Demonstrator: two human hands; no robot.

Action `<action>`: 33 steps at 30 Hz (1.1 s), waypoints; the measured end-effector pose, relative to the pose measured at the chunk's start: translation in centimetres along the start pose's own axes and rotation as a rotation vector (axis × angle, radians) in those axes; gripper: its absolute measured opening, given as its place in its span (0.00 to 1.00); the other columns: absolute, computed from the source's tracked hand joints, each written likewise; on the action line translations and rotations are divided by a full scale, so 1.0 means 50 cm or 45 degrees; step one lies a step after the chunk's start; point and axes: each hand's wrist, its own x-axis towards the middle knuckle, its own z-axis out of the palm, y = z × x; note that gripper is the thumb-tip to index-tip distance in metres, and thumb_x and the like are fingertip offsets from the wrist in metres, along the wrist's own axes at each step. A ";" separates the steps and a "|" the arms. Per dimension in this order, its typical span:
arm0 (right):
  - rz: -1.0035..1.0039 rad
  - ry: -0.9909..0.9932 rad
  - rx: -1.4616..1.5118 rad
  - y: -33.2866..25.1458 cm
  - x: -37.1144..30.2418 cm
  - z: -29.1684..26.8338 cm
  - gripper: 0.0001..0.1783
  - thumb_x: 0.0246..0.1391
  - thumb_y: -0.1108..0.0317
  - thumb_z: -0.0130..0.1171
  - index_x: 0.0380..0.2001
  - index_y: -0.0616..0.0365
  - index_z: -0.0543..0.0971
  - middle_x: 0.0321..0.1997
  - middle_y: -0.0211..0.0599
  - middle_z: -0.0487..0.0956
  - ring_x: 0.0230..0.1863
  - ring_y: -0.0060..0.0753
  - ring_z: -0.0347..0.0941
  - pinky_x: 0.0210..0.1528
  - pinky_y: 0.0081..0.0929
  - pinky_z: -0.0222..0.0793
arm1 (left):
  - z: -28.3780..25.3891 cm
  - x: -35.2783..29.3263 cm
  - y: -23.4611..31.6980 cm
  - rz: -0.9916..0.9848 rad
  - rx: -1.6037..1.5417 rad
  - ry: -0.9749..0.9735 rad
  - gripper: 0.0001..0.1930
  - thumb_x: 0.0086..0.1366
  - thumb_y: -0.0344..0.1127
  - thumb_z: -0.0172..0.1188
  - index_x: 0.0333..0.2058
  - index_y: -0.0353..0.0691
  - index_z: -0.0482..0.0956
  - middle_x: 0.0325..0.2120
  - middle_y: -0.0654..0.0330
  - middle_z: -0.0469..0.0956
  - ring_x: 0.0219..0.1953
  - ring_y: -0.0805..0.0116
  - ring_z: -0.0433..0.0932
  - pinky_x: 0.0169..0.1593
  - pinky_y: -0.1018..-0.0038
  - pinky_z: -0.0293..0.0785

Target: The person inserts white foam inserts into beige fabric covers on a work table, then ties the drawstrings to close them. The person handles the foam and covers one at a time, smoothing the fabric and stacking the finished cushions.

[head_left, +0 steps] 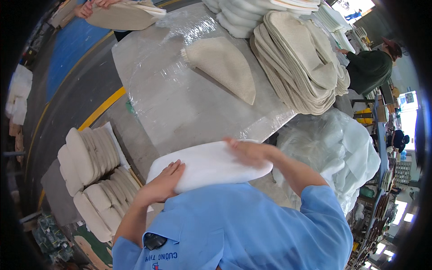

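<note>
A thick white cushion pad (204, 165) with rounded ends lies across the near edge of the table, against my blue shirt. My left hand (168, 181) rests flat on the pad's left end, its fingers stretched out. Over the pad's right part is my right hand (249, 154), blurred by motion; its fingers look extended and spread on the surface. Farther up the table lies a beige fabric cover (223, 67), folded into a half-round shape with a frayed left corner. Neither hand touches this cover.
A tall pile of beige covers (297, 63) and white padding (238, 20) occupy the far right. Clear plastic bagging (328, 157) bulges at right. Stacked beige cushions (96, 171) stand at left. Plastic film covers the table (180, 112). Another person's hands (92, 6) hold a cover, upper left.
</note>
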 end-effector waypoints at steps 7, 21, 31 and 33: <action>0.427 0.372 -0.120 0.136 -0.123 -0.085 0.52 0.76 0.30 0.22 0.79 0.71 0.49 0.86 0.55 0.46 0.86 0.50 0.40 0.85 0.42 0.37 | -0.046 -0.129 -0.079 -0.571 -0.316 0.262 0.38 0.79 0.49 0.48 0.77 0.31 0.50 0.79 0.38 0.49 0.82 0.46 0.43 0.82 0.59 0.39; 0.317 0.163 -0.529 0.087 0.013 -0.045 0.48 0.76 0.33 0.23 0.81 0.64 0.46 0.87 0.52 0.42 0.87 0.53 0.31 0.86 0.48 0.31 | -0.051 0.041 -0.134 -0.302 -0.973 0.085 0.44 0.81 0.68 0.28 0.78 0.34 0.51 0.80 0.43 0.47 0.82 0.47 0.41 0.82 0.58 0.37; 0.162 -0.069 -0.926 -0.047 -0.074 0.096 0.48 0.74 0.30 0.22 0.83 0.52 0.40 0.88 0.47 0.37 0.87 0.52 0.28 0.83 0.63 0.27 | 0.041 0.000 0.027 -0.271 -0.016 0.030 0.38 0.83 0.60 0.27 0.79 0.41 0.48 0.80 0.43 0.44 0.82 0.42 0.40 0.82 0.52 0.35; 0.178 -0.039 -0.909 -0.036 -0.045 0.105 0.49 0.74 0.29 0.22 0.83 0.52 0.40 0.88 0.47 0.37 0.87 0.52 0.28 0.84 0.62 0.28 | 0.038 0.042 0.011 -0.264 -0.060 0.024 0.37 0.82 0.60 0.27 0.80 0.44 0.47 0.80 0.43 0.43 0.82 0.41 0.39 0.82 0.52 0.35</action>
